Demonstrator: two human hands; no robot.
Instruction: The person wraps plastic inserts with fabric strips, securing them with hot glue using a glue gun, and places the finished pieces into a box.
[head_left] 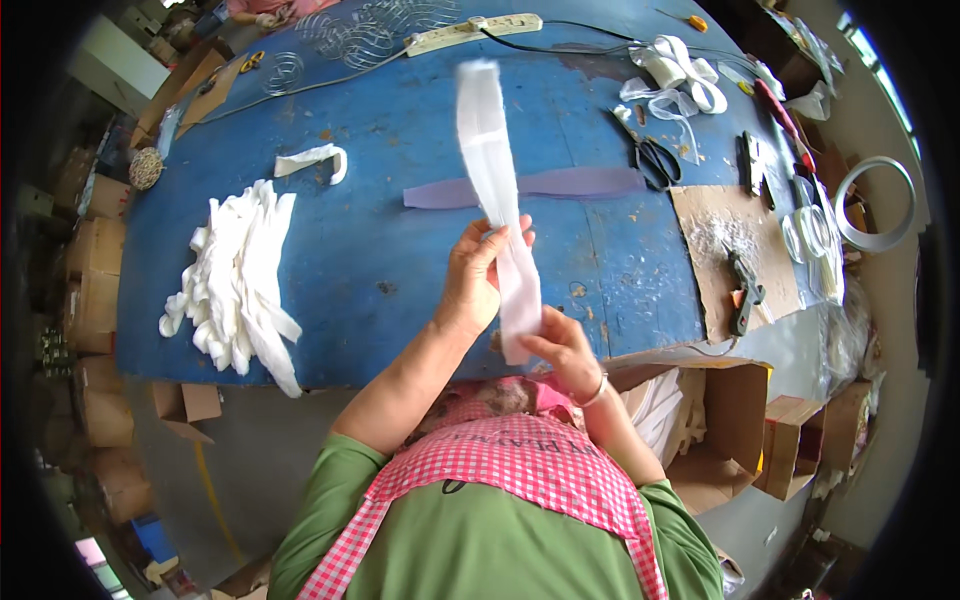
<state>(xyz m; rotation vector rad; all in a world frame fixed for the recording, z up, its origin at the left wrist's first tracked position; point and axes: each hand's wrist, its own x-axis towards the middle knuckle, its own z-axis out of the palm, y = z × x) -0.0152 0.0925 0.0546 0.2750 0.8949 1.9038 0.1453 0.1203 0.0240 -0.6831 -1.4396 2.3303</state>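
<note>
A long white fabric strip (pixel 489 150) is held up in front of me over the blue table. My left hand (pixel 474 272) is closed around its middle, thumb on top. Lower down, my right hand (pixel 565 350) pinches the strip's near end. Beneath and beyond it, a sheer purple strip (pixel 585 183) lies crosswise on the table, partly covered by the white one. Off to the left sits a pile of white fabric strips (pixel 240 275), with one short folded white strip (pixel 312 160) lying behind it.
At right, a cardboard sheet (pixel 715 290) bears a glue gun (pixel 745 292). Black scissors (pixel 655 160) and a roll of white ribbon (pixel 680 75) lie farther back. A power strip (pixel 475 35) and wire coils (pixel 375 28) are at the far edge. Open boxes (pixel 725 420) stand below right.
</note>
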